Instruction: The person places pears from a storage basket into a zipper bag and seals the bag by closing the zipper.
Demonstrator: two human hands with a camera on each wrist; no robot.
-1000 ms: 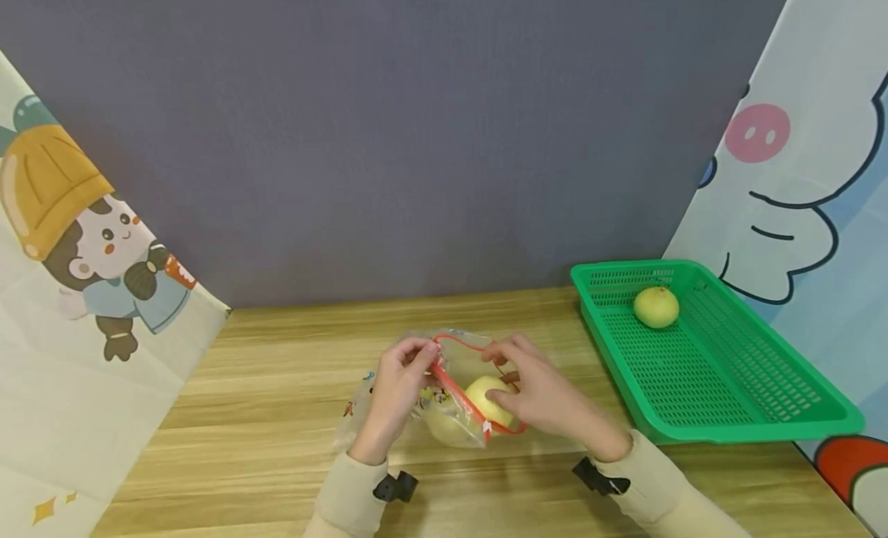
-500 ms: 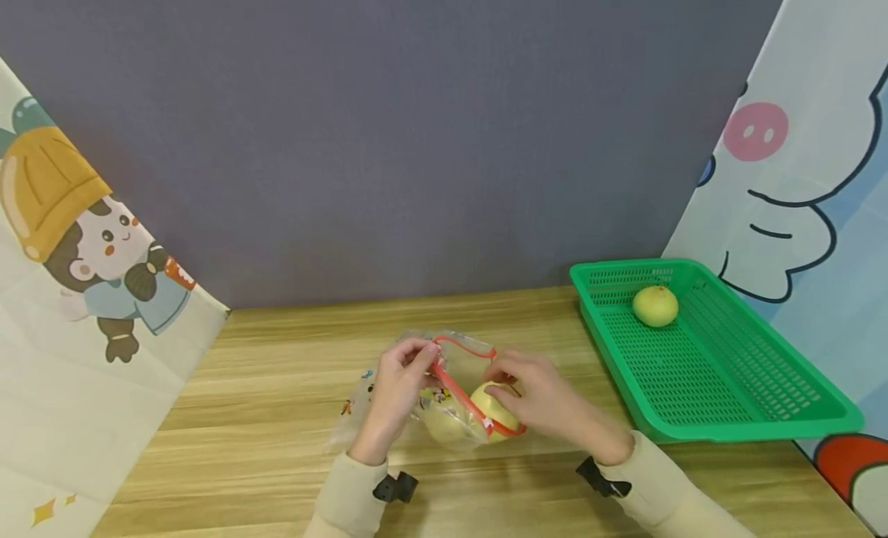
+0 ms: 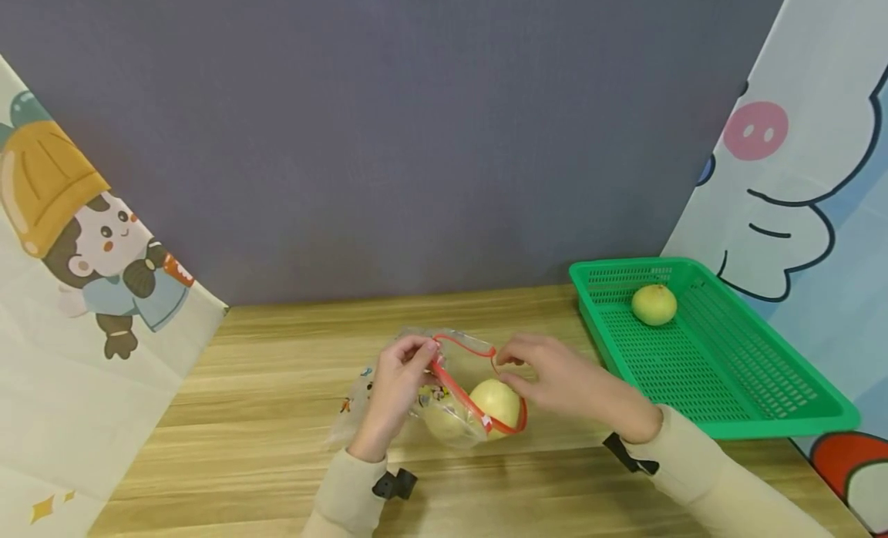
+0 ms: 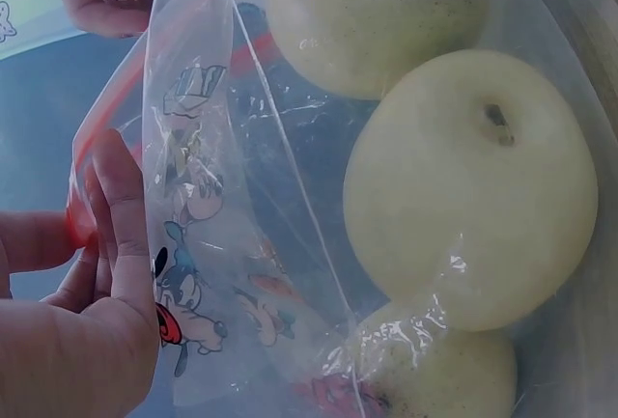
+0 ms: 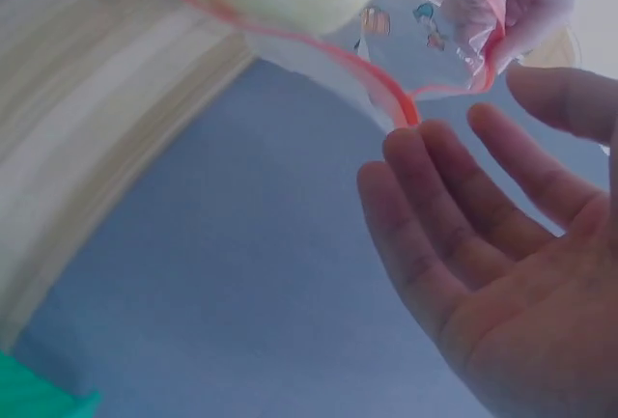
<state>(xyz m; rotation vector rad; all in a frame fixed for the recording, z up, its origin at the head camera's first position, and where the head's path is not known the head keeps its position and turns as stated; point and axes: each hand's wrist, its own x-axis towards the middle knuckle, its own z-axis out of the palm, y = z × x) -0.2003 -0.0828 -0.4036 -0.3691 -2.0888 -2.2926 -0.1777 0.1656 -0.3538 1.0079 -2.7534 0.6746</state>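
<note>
A clear zip bag (image 4: 208, 273) with red seal strips and cartoon prints lies on its side, its mouth gaping to the right. Between thumb and fingers, my left hand (image 3: 398, 388) pinches the red-edged rim. Inside, one round pale-yellow pear (image 3: 496, 403) sits right at the mouth. Farther in, another pear (image 4: 473, 191) presses against the plastic, and the left wrist view shows a third partly behind it. My right hand (image 3: 565, 376) is just right of the mouth, fingers loosely extended and holding nothing, its fingertips (image 5: 401, 143) right at the red rim.
A green plastic basket (image 3: 784, 428) stands to the right on the wooden table (image 3: 277, 430), with one pear (image 3: 654, 304) near its back left corner. A grey wall (image 3: 416, 137) rises behind, and printed cloths flank both sides.
My right hand has come off the pear at the mouth and drawn back to the right. That pear now sits freely in the bag's mouth. My left hand keeps its pinch.
</note>
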